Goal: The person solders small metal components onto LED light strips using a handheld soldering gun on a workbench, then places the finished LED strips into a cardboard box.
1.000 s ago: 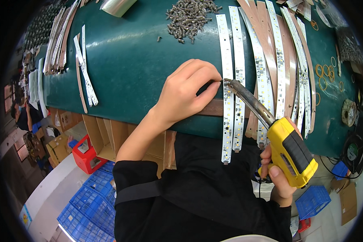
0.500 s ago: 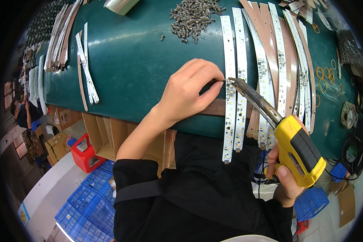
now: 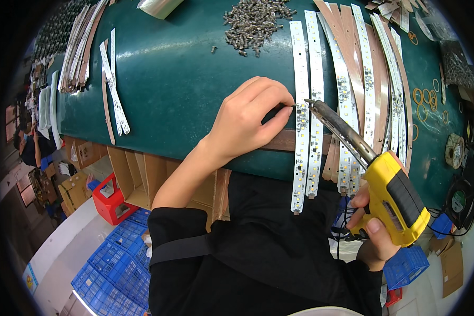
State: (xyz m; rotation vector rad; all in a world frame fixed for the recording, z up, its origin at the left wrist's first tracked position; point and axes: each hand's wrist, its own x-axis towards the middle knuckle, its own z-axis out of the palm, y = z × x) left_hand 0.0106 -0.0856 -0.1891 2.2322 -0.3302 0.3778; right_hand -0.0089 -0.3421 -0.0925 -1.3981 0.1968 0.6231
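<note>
Two white LED strips (image 3: 299,176) lie side by side on the green surface (image 3: 184,100), their lower ends projecting past its front edge toward my body. My right hand (image 3: 380,239) grips the yellow-and-black soldering gun (image 3: 397,200) by the handle; the barrel points up and left, with the tip at the right edge of the left-hand strip. Contact between tip and strip cannot be determined. My left hand (image 3: 258,116) is positioned to the left of the same strip, index finger and thumb drawn together at its edge; I cannot tell whether they pinch a small part. Further strips (image 3: 367,79) overlap to the right. Small metal parts (image 3: 255,23) form a pile beyond my left hand.
</note>
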